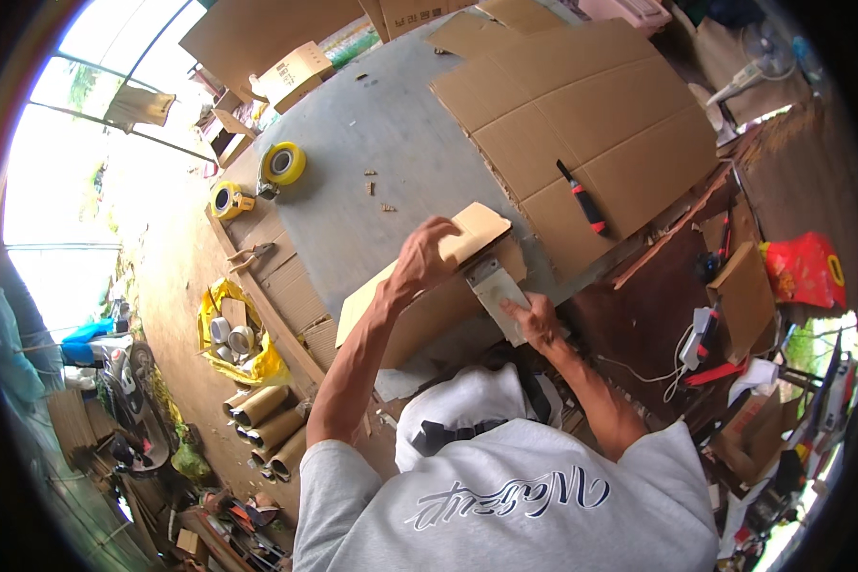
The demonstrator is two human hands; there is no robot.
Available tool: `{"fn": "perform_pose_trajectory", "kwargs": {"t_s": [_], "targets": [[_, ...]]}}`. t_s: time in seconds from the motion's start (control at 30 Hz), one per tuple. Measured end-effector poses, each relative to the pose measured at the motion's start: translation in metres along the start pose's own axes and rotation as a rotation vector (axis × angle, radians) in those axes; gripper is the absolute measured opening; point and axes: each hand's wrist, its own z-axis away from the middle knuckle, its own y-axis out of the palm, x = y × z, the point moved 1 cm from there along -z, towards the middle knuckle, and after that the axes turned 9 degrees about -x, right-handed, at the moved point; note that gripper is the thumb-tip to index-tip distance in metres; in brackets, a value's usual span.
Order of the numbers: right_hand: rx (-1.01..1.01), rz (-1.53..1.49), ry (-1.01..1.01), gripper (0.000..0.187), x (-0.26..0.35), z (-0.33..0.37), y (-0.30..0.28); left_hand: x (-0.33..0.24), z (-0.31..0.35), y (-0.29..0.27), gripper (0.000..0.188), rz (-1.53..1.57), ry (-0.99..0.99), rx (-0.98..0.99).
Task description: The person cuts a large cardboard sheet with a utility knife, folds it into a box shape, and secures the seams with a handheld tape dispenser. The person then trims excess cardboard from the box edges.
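A long folded piece of cardboard (481, 234) stands on edge on the grey table. My left hand (425, 255) is closed over its upper edge, with fingers curled on the far side. In my right hand (538, 322) is a pale flat plate (496, 294) with small dark spots, perhaps holes, near its far end. That end meets or lies very near the right end of the folded cardboard; I cannot tell whether they touch. To the right, a black and red utility knife (586, 205) lies on a large flat cardboard sheet (629, 124).
Two yellow tape rolls (284, 164) and pliers (250, 255) lie at the left. Below them are a yellow bag (267, 357) of tape rolls and several cardboard tubes (272, 412). Small scraps (371, 188) dot the table (353, 124). A power strip (693, 348) with a cord lies right.
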Motion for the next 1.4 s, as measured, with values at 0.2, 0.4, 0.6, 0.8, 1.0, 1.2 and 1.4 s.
{"fn": "perform_pose_trajectory", "kwargs": {"t_s": [0.2,0.4,0.6,0.8,1.0,1.2,1.4], "targets": [[-0.005,-0.031,0.043,0.057,0.016,0.01,-0.003,-0.004,0.014,0.02,0.087,0.007,0.063,0.227],[-0.112,-0.041,0.063,0.059,0.004,0.059,-0.015,0.03,0.013,0.033,0.089,0.074,0.123,0.255],[-0.061,0.31,0.127,0.067,-0.009,0.009,-0.006,0.033,0.014,0.037,0.086,-0.011,0.141,0.267],[-0.088,0.32,0.172,0.061,-0.012,-0.022,0.0,-0.011,0.0,0.036,0.06,-0.258,-0.093,0.274],[0.124,-0.027,0.302,0.036,0.016,-0.012,-0.002,-0.03,0.006,0.054,0.046,-0.349,-0.144,0.135],[0.128,0.154,0.178,0.034,0.007,-0.028,0.004,-0.023,0.014,0.067,0.042,-0.467,0.068,0.021],[0.257,0.966,-0.04,0.031,0.031,-0.054,0.028,-0.027,0.012,0.069,0.043,-0.584,0.076,0.059]]}}
